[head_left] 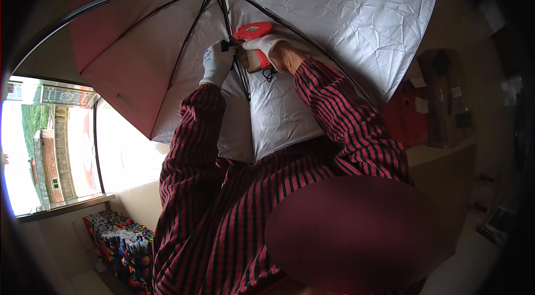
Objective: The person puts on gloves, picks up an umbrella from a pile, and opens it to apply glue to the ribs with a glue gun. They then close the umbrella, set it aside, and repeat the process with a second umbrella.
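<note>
An open umbrella (351, 10) with a silver-grey lining spreads in front of me, its underside with black ribs facing me. My left hand (216, 65), in a white knit glove, is closed at one of the ribs, around a small black piece (225, 46) by its fingertips. Just to its right, my right hand (266, 44), in a pale glove, grips a red handheld tool (253, 30) with a rounded head. The tool's exact kind is unclear, and the fingers hide part of it. A thin black cord loop (270, 75) hangs below the tool against the lining.
At the left, a bright window (125, 144) looks out on buildings and greenery. Below it stands a pile of multicoloured patterned items (125, 245). A red object (404, 116) and a brown board-like panel (446, 94) lie beyond the umbrella's right edge, in shade.
</note>
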Motion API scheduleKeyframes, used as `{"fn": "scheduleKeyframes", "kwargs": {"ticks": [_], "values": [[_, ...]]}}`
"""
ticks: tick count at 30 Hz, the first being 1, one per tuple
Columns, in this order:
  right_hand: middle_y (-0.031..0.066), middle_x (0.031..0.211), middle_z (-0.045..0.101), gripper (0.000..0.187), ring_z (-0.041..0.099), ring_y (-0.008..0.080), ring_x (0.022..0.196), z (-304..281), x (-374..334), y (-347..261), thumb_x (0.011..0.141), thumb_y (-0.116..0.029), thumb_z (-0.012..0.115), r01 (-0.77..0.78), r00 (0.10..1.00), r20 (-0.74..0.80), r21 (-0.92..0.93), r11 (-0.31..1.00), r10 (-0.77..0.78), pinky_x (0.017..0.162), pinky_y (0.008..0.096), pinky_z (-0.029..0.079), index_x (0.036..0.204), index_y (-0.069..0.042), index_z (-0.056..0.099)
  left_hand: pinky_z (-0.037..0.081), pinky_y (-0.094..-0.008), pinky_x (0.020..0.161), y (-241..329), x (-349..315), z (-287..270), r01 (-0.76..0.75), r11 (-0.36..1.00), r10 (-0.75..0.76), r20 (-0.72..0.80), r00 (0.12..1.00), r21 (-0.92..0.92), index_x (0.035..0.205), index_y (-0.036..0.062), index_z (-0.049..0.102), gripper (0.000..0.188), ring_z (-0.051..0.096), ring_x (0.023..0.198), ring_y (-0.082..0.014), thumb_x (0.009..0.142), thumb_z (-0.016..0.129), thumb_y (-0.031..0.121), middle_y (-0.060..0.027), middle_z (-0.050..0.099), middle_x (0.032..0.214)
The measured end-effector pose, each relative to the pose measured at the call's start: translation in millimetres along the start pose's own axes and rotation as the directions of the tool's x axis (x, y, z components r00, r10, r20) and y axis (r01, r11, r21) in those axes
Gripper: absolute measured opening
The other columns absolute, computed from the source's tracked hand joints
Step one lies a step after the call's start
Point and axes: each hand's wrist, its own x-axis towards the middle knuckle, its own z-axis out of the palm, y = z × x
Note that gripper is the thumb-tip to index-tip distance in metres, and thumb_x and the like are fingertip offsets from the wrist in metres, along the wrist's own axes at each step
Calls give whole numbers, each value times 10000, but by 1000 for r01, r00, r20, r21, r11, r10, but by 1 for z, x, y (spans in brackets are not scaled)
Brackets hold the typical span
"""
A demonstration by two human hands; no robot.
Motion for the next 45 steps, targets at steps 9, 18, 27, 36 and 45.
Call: {"fn": "scheduleKeyframes", "kwargs": {"ticks": [9, 18, 27, 36, 45], "values": [[68, 998, 637, 309, 608, 173, 830, 5, 26, -6, 838, -240, 693, -167, 984, -82, -93, 982, 160, 777, 308, 470, 1079, -64, 615, 505, -422, 647, 10, -6, 0, -151, 946, 191, -115, 975, 287, 907, 54, 685, 293, 672, 744, -339, 805, 635, 325, -180, 678, 783], [92, 874, 661, 259, 640, 199, 743, 3, 7, -4, 840, -201, 696, -53, 996, -81, -71, 996, 47, 690, 340, 531, 1038, -49, 630, 498, -474, 765, 1, -8, -2, -18, 981, 15, 18, 1000, 192, 957, 71, 661, 364, 646, 887, -396, 800, 628, 398, -220, 674, 888], [67, 840, 684, 164, 645, 153, 711, 2, -64, 99, 862, -199, 590, -454, 889, -178, -230, 861, 422, 648, 325, 514, 946, -95, 685, 525, -345, 599, -7, -55, 7, 151, 984, -176, 378, 909, 94, 930, 3, 655, 345, 680, 613, -226, 778, 718, 307, -123, 685, 744], [-37, 940, 635, 260, 624, 143, 862, 28, -93, 121, 735, -112, 628, 62, 970, 146, -921, 385, 193, 728, 284, 519, 985, -181, 605, 506, -326, 484, -18, -53, 11, 121, 992, -124, 406, 905, 35, 942, -8, 651, 239, 657, 526, -197, 815, 680, 193, -105, 681, 713], [-39, 828, 594, 132, 593, 150, 798, 23, -74, 171, 758, -260, 579, 167, 979, 196, -925, 341, 54, 667, 288, 478, 883, -220, 571, 460, -301, 403, 1, -63, 6, 166, 986, -150, 406, 902, -3, 897, -2, 630, 161, 631, 473, -176, 848, 641, 151, -95, 676, 677]]}}
